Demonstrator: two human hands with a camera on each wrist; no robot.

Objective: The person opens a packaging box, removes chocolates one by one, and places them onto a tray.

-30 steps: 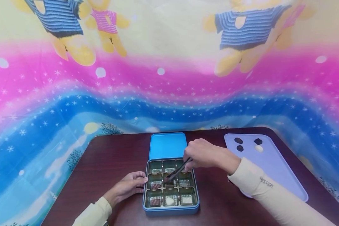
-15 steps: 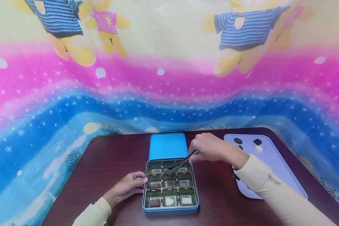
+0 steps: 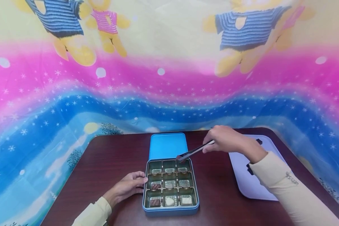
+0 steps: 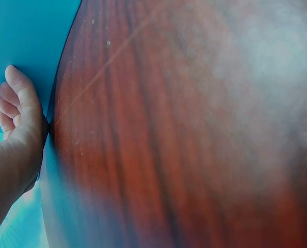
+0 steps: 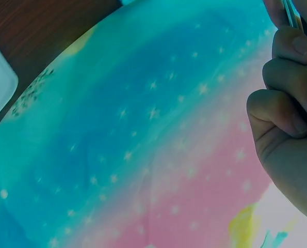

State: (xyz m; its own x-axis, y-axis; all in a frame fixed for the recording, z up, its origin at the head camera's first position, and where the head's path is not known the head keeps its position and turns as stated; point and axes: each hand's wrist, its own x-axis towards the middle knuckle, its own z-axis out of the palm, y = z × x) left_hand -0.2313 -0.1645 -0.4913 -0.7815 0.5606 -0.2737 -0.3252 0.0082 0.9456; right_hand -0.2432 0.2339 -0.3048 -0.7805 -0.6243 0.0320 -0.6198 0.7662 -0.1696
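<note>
My right hand (image 3: 223,139) grips tongs (image 3: 196,150) with dark tips, pointing down and left. A small brown chocolate (image 3: 178,158) shows at the tips, over the back right of a blue tin (image 3: 170,212). The tin's gold liner is split into square compartments. In the front row sit a brown striped chocolate (image 3: 155,202), a white chocolate (image 3: 169,201) and a pale square chocolate (image 3: 186,200). Another brown chocolate (image 3: 156,186) lies in the middle row's left compartment. My left hand (image 3: 129,183) rests against the tin's left side, fingers fairly straight in the left wrist view.
The light blue lid (image 3: 168,146) lies flat behind the tin. To the right, a lilac tray (image 3: 260,191) is partly covered by my right forearm, with dark pieces (image 3: 259,141) showing on it. A printed cloth (image 3: 169,110) hangs behind the dark wooden table (image 3: 115,150).
My right hand has moved right and back, lifting the tongs and the brown chocolate from the middle compartment to above the back right one. My left hand and the tin have stayed still.
</note>
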